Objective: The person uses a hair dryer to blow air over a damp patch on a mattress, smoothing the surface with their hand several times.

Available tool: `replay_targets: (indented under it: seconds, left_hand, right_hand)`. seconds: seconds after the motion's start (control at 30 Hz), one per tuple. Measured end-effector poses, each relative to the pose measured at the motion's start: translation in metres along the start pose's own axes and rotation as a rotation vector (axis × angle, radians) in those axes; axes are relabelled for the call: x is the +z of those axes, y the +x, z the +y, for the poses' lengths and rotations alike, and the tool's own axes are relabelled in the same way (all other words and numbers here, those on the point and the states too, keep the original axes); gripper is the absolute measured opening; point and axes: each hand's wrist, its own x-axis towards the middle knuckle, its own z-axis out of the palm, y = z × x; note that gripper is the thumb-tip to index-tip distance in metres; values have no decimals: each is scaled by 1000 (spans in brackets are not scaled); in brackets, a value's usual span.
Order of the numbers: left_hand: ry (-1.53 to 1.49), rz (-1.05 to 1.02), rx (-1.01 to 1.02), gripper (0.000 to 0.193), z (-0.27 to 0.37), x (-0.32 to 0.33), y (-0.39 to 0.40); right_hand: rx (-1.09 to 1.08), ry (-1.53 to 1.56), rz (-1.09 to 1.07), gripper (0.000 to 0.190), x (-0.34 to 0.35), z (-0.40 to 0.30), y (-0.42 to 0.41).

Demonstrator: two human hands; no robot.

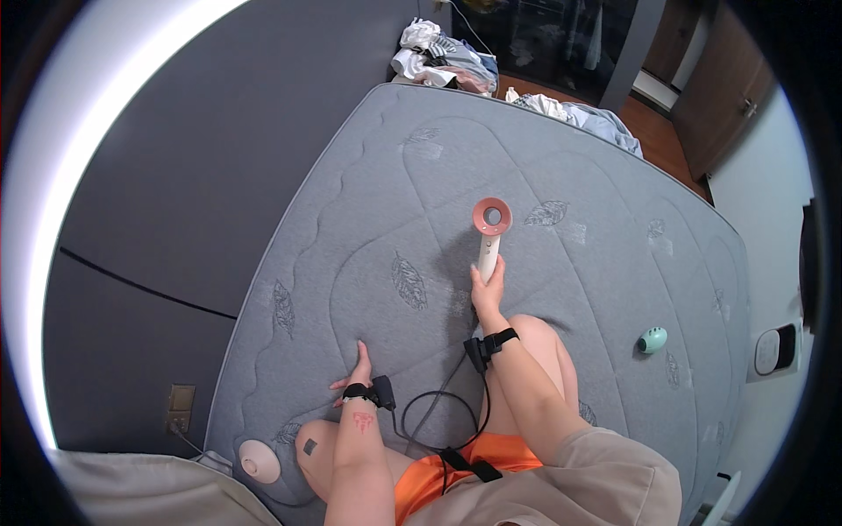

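My right hand (488, 294) grips the white handle of a hair dryer (487, 256) and holds it up over the grey mattress (368, 217). The dryer's pink ring-shaped head has a hole through its middle and points away from me. Small buttons show on the handle. My left hand (358, 376) is at the mattress beside my bent knee, fingers apart, with nothing in it. A pale cone-shaped attachment, perhaps a diffuser (259, 461), lies at the mattress's left edge near the grey curtain or cloth (158, 486).
A mint-green egg-shaped object (653, 340) lies on the right. Heaped clothes (447, 59) and more garments (579, 118) sit beyond the far edge. A wall socket (179, 407) has a cord plugged in. Black cables (437, 394) loop from wrist-worn devices across my lap.
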Motion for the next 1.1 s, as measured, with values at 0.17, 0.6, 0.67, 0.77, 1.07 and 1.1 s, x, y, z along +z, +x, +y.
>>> replay_targets:
  seconds: [0.17,0.6,0.67,0.77,1.07,1.1]
  left_hand:
    - [-125,33,-1,141,-2,3,-3]
    - [483,209,58,147,-9,18,-87]
    - [719,284,38,150,-8,19,-101]
    - [858,331,30,152,-1,10,-78]
    - [856,323,4,151,-6,18,-96]
    - [857,359,-2,150,-7,18,-92]
  right_hand:
    - [8,-29,-9,62,1,-3,-1]
    - [-116,14,49,59,3,6,3]
    - [-14,120,-11,58,4,9,6]
    - [89,254,-151,55,15,1,1]
    - [8,67,-666,49,53,-10,-64]
    - [65,32,-770,49,48,-22,-76]
